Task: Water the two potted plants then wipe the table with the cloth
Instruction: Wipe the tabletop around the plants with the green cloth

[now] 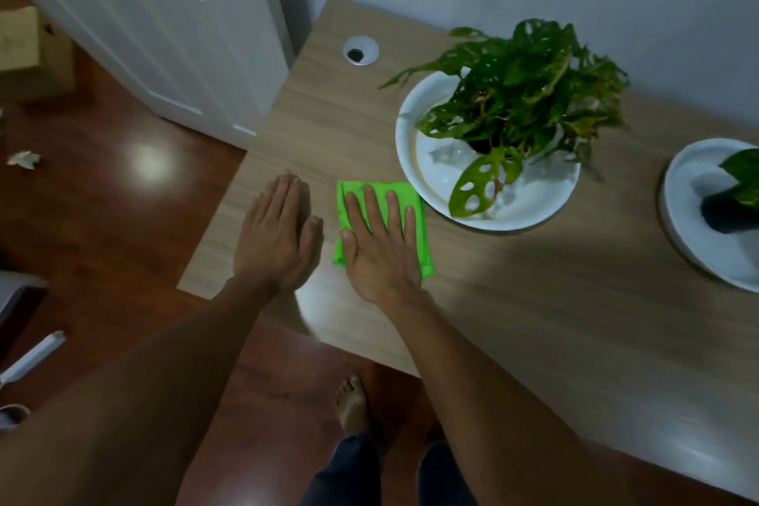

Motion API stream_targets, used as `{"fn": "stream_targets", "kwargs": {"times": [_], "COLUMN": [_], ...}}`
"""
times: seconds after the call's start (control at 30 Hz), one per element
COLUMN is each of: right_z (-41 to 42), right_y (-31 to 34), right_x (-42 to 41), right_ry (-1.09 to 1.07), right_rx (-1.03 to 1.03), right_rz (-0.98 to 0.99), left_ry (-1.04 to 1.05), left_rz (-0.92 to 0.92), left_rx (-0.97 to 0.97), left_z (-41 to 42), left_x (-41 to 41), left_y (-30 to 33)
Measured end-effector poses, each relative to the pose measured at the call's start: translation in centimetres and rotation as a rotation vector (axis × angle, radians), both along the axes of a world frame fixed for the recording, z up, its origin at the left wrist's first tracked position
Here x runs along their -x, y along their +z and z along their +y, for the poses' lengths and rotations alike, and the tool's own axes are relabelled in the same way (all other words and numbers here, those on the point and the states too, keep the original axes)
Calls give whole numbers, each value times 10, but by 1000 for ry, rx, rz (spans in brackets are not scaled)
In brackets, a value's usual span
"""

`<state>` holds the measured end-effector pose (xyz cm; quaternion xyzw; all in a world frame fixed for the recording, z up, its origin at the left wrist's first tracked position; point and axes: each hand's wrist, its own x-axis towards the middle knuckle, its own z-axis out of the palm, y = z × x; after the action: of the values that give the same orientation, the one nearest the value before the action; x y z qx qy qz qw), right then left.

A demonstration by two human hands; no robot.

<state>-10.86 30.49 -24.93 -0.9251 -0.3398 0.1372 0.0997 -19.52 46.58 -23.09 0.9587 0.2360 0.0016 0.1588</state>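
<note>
A bright green cloth (419, 214) lies folded on the wooden table (534, 300), near its left end. My right hand (380, 242) presses flat on the cloth, fingers spread. My left hand (279, 234) rests flat on the bare table just left of the cloth, holding nothing. A leafy plant with holed leaves (521, 94) stands in a wide white dish (534, 201) right of the cloth. A second plant (743, 177) in another white dish (690, 218) is cut off at the right edge.
A white cable grommet (360, 50) sits in the table's far left corner. A white door (164, 25) and a grey wall stand behind. A cardboard box (33, 53) rests on the reddish floor at left. My bare foot (352, 403) is under the table's front edge.
</note>
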Motion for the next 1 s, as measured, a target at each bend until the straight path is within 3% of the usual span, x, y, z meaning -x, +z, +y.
{"fn": "stream_targets", "kwargs": {"times": [0.3,0.7,0.8,1.0], "right_z": [119,186,183,150], "right_y": [-2,-1,-7,-7], "right_x": [-98,-234,-222,-134], "right_ry": [-141,-637,-566,-198], "right_rx": [-5,60,68,31], "right_rz": [37,9,-28,-43], "left_ry": [22,33,26,24], "left_rz": [-8,-28,-33,-60], "left_rx": [11,0,-3,29], "left_z": [32,34,35,34], "left_x": [-7,-9,-9,-10], "left_y": [-19,-24,-25,-20]}}
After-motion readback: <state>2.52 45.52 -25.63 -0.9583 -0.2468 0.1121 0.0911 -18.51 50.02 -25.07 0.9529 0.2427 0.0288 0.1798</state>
